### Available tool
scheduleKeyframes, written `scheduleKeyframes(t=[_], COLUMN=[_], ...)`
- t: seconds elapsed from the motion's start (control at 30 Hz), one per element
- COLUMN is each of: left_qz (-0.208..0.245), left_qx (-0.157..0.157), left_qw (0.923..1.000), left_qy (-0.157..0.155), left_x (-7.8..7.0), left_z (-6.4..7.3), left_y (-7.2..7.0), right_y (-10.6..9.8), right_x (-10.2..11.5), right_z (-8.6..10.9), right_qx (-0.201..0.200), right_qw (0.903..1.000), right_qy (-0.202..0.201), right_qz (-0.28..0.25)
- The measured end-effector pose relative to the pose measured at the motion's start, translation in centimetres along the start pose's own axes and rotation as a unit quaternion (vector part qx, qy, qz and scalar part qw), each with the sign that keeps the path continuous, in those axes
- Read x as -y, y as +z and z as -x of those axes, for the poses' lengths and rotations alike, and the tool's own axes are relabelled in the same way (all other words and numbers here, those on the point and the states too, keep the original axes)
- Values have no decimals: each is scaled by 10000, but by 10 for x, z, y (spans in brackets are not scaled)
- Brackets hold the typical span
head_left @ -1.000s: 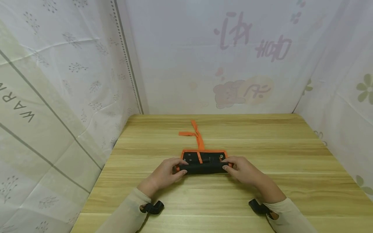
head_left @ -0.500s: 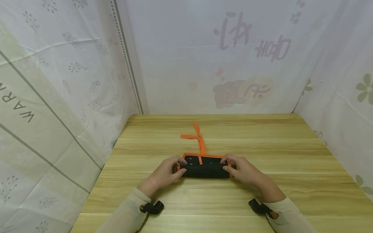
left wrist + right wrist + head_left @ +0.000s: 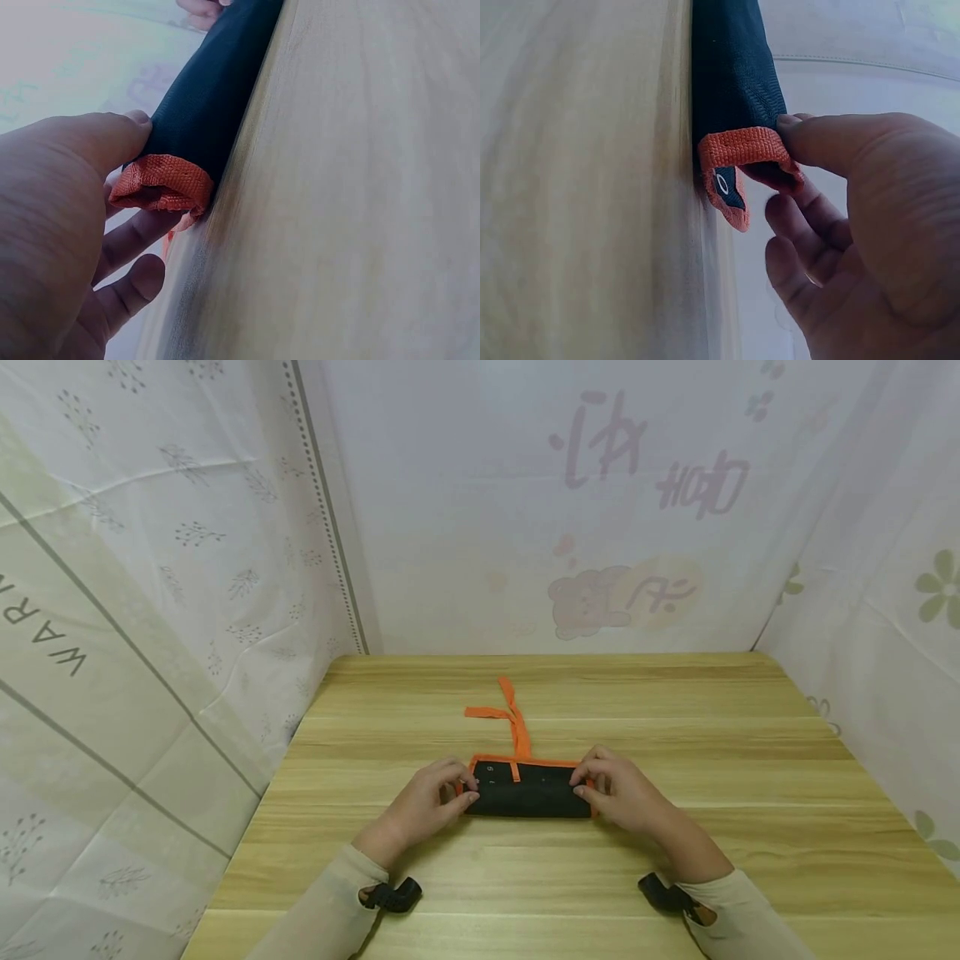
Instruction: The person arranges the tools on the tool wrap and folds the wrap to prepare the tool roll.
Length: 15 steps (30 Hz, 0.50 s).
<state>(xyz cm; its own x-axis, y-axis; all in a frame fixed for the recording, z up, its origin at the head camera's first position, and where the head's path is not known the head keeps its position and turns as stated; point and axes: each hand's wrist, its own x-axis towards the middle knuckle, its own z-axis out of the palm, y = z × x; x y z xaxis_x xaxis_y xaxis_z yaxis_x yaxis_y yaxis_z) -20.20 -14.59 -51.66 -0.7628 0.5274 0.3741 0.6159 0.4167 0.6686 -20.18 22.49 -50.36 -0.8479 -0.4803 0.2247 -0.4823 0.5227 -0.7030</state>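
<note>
A black fabric tool roll (image 3: 531, 799) with orange edging lies partly rolled up on the table. My left hand (image 3: 429, 795) pinches its left end, thumb on the near side and fingers over the top. At the opposite end my right hand (image 3: 621, 789) pinches it the same way. Beyond the rolled part shows a flat strip with white numbers and a short orange band (image 3: 515, 772). Orange tie straps (image 3: 519, 735) stretch from its far edge. In the left wrist view the orange-edged end (image 3: 169, 180) looks flattened and folded over; the right end (image 3: 742, 150) shows layers with a gap between.
The wood-grain table (image 3: 675, 718) extends around the tool roll on all sides. Printed curtains (image 3: 465, 527) hang behind it and at both sides. Black straps with camera mounts (image 3: 397, 894) are on both wrists, below light sleeves (image 3: 322, 906).
The tool roll and its straps have shifted slightly toward me. Its rolled part looks thicker, and less of the flat strip shows. My right fingers have risen a little.
</note>
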Motion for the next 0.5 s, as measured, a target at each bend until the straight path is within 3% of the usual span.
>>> scheduleKeyframes(t=[0.27, 0.5], left_qz=[-314, -683], left_qx=[-50, 238], left_qw=[9995, 9972], left_qy=[-36, -192], left_x=[2, 3], left_z=[0, 2], left_y=[0, -1], right_y=[-1, -7], right_x=[2, 4], right_z=[0, 3], right_qx=[-334, 99], right_qw=[9967, 9958], right_qy=[-398, -289], right_qz=[619, 868])
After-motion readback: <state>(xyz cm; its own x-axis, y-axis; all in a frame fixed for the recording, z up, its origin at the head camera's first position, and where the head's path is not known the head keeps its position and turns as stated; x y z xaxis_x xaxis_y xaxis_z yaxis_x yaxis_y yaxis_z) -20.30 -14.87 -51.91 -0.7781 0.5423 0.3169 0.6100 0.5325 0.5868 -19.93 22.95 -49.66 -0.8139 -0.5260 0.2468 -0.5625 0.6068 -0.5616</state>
